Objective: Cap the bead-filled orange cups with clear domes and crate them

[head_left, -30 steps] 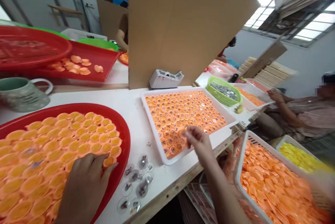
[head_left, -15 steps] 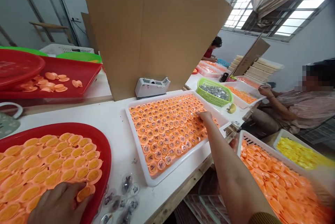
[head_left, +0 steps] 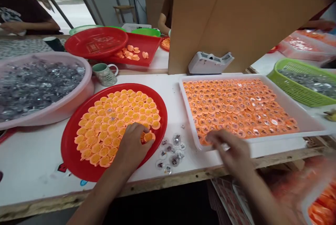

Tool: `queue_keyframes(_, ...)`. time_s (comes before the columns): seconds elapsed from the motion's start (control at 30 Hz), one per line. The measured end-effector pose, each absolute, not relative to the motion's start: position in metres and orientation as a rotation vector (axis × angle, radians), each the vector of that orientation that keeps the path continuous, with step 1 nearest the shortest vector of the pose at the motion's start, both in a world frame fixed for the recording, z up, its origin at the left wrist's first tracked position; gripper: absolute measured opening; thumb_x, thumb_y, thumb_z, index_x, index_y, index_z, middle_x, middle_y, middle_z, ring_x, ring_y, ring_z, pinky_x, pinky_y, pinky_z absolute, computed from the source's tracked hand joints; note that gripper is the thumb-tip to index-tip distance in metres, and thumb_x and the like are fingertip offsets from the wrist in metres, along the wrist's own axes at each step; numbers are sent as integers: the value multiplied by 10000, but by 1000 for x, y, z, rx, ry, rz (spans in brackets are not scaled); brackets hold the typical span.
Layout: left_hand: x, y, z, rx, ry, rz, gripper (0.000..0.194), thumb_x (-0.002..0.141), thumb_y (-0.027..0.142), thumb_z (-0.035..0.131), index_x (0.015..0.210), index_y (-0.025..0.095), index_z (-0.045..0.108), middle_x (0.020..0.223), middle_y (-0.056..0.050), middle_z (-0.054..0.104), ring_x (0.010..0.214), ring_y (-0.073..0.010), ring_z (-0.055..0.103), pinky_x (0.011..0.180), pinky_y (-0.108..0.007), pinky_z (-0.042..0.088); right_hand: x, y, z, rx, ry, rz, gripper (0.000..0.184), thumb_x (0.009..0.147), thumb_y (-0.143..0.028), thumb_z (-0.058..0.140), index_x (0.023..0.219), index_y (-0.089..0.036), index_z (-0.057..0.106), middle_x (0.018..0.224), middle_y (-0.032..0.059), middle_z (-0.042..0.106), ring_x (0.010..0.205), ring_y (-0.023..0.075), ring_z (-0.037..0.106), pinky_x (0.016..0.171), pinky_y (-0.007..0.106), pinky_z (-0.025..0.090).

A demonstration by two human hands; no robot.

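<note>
My left hand (head_left: 133, 144) rests over the round red tray (head_left: 70, 162), its thumb and fingers closed around an orange round piece (head_left: 149, 136) at the right side of the layer. Many similar orange pieces (head_left: 112, 120) with yellowish centres cover the tray. My right hand (head_left: 231, 148), smeared by motion, hovers at the near left edge of a white tray (head_left: 312, 121). Whether it holds anything is not visible. Rows of orange pieces with printed clear discs (head_left: 223, 106) fill most of that tray. Several loose clear discs with printed pictures (head_left: 174, 160) lie on the table between both trays.
A pink basin of clear covers (head_left: 86, 77) stands left, beside a mug (head_left: 105, 74). Behind are a red tray (head_left: 147, 58), a cardboard panel (head_left: 210, 18) and a tape dispenser (head_left: 210, 63). A green basket (head_left: 294, 91) stands right. Other people sit around the table.
The view has swung left. My right hand has moved from the far right part of the white tray to its near left corner. My left hand stays at the red tray.
</note>
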State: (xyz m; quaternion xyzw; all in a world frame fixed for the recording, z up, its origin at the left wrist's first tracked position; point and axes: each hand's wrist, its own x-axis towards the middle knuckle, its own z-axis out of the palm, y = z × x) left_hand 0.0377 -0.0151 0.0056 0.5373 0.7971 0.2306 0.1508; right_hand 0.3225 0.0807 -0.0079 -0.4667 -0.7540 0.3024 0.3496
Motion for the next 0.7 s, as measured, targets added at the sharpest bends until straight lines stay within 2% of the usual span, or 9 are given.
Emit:
queue_keyframes(0.07, 36, -23, 6, 1514, 2271, 669, 117, 763, 264, 587, 869, 215, 596, 934, -32, 649, 856, -223, 598, 750, -334, 490, 284, 32, -25, -913, -2258, 947, 198, 881, -151, 535, 945, -249, 695, 814, 40, 686, 737, 185, 652, 672, 279, 506)
queue_keyframes(0.17, 34, -35, 6, 1414, 2231, 737, 125, 756, 256, 592, 876, 232, 570, 867, 1, 659, 762, -189, 622, 661, -287, 495, 239, -4, -47, -899, -2405, 945, 324, 866, -32, 432, 975, -215, 676, 849, 56, 650, 730, 165, 631, 641, 243, 492)
queue_keyframes(0.27, 30, -47, 7, 1301, 2171, 790, 145, 730, 253, 625, 857, 227, 562, 845, 10, 660, 720, -172, 642, 605, -257, 508, 215, -6, -59, -1000, -2527, 790, 321, 815, 8, 452, 938, -196, 666, 891, 56, 631, 708, 153, 615, 621, 226, 468)
queue_keyframes(0.37, 28, -57, 7, 1171, 2080, 892, 346, 688, 244, 690, 1024, 218, 610, 1024, -38, 684, 853, -201, 674, 682, -279, 555, 205, -3, -59, -1059, -2711, 603, 271, 761, 14, 488, 850, -185, 649, 876, 51, 622, 676, 152, 603, 588, 222, 441)
queue_keyframes(0.43, 28, -63, 6, 1114, 1995, 954, 395, 669, 214, 712, 1058, 219, 648, 1081, -56, 689, 929, -223, 672, 729, -300, 570, 203, -3, -56, -1067, -2804, 515, 274, 727, 22, 497, 848, -175, 644, 894, 60, 629, 680, 157, 605, 582, 227, 435)
queue_keyframes(0.57, 27, -72, 7, 972, 1846, 995, 324, 612, 128, 727, 926, 199, 705, 919, -27, 730, 872, -227, 688, 732, -312, 581, 203, -4, -54, -1030, -2866, 495, 323, 732, 25, 477, 905, -172, 666, 882, 72, 631, 714, 174, 611, 576, 236, 431)
queue_keyframes(0.7, 26, -79, 9, 812, 1683, 1011, 383, 637, 100, 689, 1010, 185, 682, 842, -2, 707, 815, -203, 693, 752, -318, 578, 208, 1, -57, -1015, -2627, 718, 272, 800, -23, 457, 876, -165, 676, 841, 84, 629, 774, 201, 603, 650, 275, 461)
